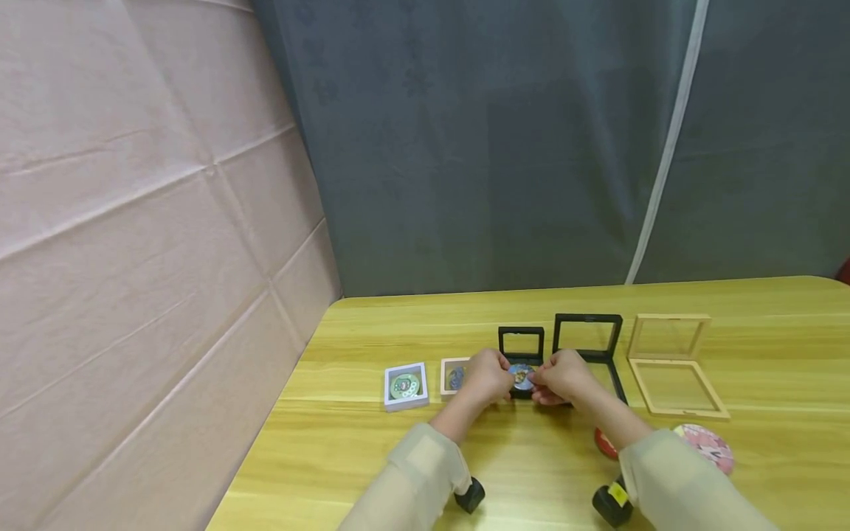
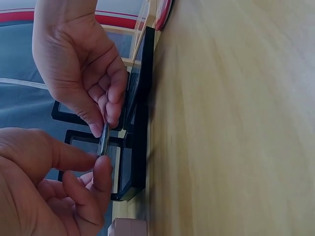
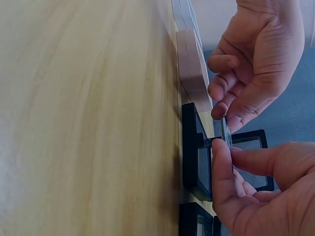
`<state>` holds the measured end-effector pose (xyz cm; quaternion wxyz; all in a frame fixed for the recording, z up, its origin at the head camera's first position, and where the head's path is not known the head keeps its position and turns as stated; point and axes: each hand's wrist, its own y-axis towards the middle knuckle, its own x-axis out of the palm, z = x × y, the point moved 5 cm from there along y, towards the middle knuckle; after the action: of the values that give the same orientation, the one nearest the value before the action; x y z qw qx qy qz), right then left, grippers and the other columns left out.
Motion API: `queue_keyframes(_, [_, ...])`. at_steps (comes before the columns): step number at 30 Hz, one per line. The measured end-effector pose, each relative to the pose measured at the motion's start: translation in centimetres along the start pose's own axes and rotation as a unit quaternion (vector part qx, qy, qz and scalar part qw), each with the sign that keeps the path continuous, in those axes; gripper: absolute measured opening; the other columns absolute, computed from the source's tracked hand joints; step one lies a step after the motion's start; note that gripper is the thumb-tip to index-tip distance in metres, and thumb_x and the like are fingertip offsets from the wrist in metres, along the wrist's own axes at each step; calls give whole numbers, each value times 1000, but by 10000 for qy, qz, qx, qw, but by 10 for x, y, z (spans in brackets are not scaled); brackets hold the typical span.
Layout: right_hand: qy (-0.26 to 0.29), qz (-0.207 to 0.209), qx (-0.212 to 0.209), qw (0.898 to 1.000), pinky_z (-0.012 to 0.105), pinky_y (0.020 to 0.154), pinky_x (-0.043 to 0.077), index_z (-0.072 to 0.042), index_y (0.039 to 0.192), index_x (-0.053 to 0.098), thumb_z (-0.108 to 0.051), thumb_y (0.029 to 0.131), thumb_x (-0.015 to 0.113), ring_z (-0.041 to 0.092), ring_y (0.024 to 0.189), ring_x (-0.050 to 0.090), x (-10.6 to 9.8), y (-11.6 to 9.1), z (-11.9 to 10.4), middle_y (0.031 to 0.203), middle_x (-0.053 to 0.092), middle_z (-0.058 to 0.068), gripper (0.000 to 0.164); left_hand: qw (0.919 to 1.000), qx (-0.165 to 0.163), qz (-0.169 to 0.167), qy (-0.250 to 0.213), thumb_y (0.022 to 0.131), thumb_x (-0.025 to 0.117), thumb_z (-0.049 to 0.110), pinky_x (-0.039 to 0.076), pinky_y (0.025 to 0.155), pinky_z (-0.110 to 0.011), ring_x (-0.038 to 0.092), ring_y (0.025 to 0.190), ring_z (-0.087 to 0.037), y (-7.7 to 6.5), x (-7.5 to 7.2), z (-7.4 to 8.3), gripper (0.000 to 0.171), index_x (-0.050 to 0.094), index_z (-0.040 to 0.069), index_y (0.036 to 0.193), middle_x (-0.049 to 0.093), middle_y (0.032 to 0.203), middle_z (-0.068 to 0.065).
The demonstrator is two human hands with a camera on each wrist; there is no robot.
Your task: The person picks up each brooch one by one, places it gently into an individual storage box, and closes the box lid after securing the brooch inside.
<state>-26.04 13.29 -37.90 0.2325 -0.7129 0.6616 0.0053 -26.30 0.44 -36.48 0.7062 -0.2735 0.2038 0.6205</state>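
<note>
Here we are with both hands at work over the table (image 1: 345, 442): the left hand (image 1: 488, 377) pinches 1 edge of a round blue badge (image 1: 521, 375), thumb and fingertips close together, and the right hand (image 1: 563, 376) pinches the opposite edge in much the same narrow grip. From both wrist views we see the badge nearly edge-on, held just above the lower half of the small black frame (image 1: 524, 358), whose upper half stands up behind. We look left and find a pale frame (image 1: 446, 380) near the left hand, partly hidden by it, with a dark bluish badge (image 1: 455, 378) showing inside; further left sits a white frame (image 1: 406, 404) holding a green badge (image 1: 404, 386). Over to our right, a larger black frame (image 1: 588, 354) stands open behind the right hand, and beside it a wooden frame (image 1: 669, 361) lies open too, upper half raised. Nearer us, 2 loose badges: a red badge (image 1: 604, 444) partly covered by the right forearm, and a pink badge (image 1: 709, 447) beside the right sleeve (image 1: 684, 479).
</note>
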Motion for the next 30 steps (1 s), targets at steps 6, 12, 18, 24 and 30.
queue_keyframes(6, [-150, 39, -102, 9998, 23, 47, 49, 10, 81, 56, 0, 86, 55, 11, 45, 57, -1, 3, -1, 58, 59, 9, 11, 9997, 2, -5, 254, 76, 61, 0, 38, 42, -23, 56, 50, -16, 4, 2, 0, 11, 53, 7, 80, 53, 63, -4])
queue_keyframes(12, [-162, 47, -94, 9998, 23, 48, 49, 10, 84, 56, 0, 86, 55, 10, 46, 58, -1, 7, -1, 58, 59, 8, 10, 9984, 21, 55, 568, 76, 61, 2, 35, 38, -22, 50, 44, -14, 9, 2, 1, 10, 55, 8, 81, 55, 54, -3])
queue_keyframes(18, [-90, 22, -56, 9999, 23, 47, 49, 11, 88, 56, 2, 85, 55, 10, 46, 58, 0, 11, -1, 59, 60, 9, 10, 9969, 4, 121, 775, 75, 62, 2, 36, 40, -23, 49, 44, -14, 11, 2, 0, 9, 56, 8, 79, 54, 54, -2])
queue_keyframes(24, [-117, 58, -80, 9999, 23, 47, 49, 11, 86, 57, 2, 85, 55, 11, 45, 57, 2, 13, 0, 59, 59, 9, 9, 9934, -3, 212, 1129, 70, 62, 1, 36, 43, -24, 47, 51, -14, 16, 2, 1, 12, 56, 10, 74, 52, 65, -1])
queue_keyframes(30, [-105, 113, -74, 9999, 23, 47, 49, 11, 83, 58, 1, 85, 56, 11, 45, 57, 2, 14, 1, 58, 60, 9, 10, 9895, 6, 276, 1421, 70, 64, 4, 34, 45, -25, 44, 55, -15, 18, 2, 2, 14, 53, 12, 69, 50, 66, -1])
